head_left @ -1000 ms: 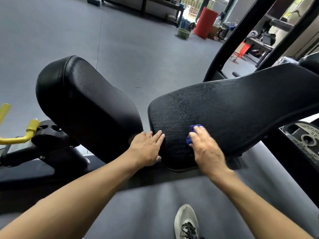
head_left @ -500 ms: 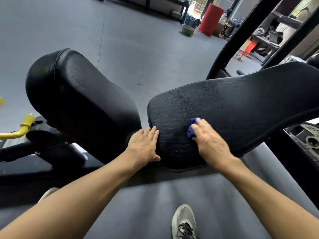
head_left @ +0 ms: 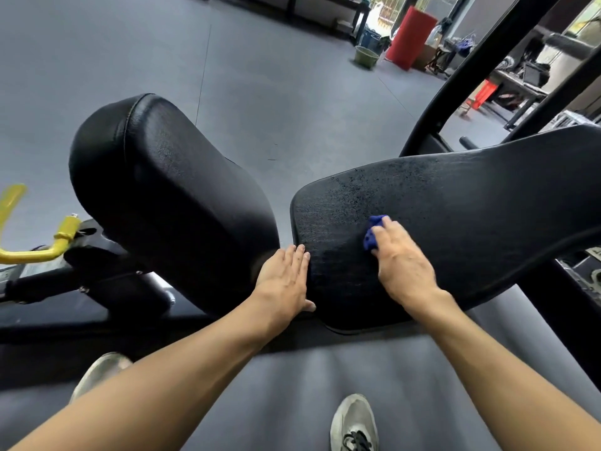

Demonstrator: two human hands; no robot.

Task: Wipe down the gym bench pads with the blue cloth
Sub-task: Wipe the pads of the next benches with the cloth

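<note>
The long black textured vinyl bench pad stretches from the middle of the view out to the right, its rounded near end facing the person. On that near end, the right hand presses a small bunched blue cloth flat against the pad's surface; most of the cloth is hidden under the fingers, with only a crumpled blue edge showing at their left side. The fingers lie nearly straight over it, so whether they pinch it or merely push it down cannot be told. At the left edge of this pad, the left hand rests flat with its fingers straight and together, fingertips touching the pad's rim and the thumb tucked below the edge. The two hands are apart, both on the same end of the pad. Just left of the pad, with a narrow gap between them, rises a thick rounded black padded seat cushion, tilted upward. Further left of that cushion, a yellow metal adjustment lever projects from the black frame. Below the pad's near end, a grey sneaker stands on the grey rubber floor, and a second grey shoe shows partly behind the left forearm. Far beyond the pad, a red upright cylinder and a green basin stand near each other.
</note>
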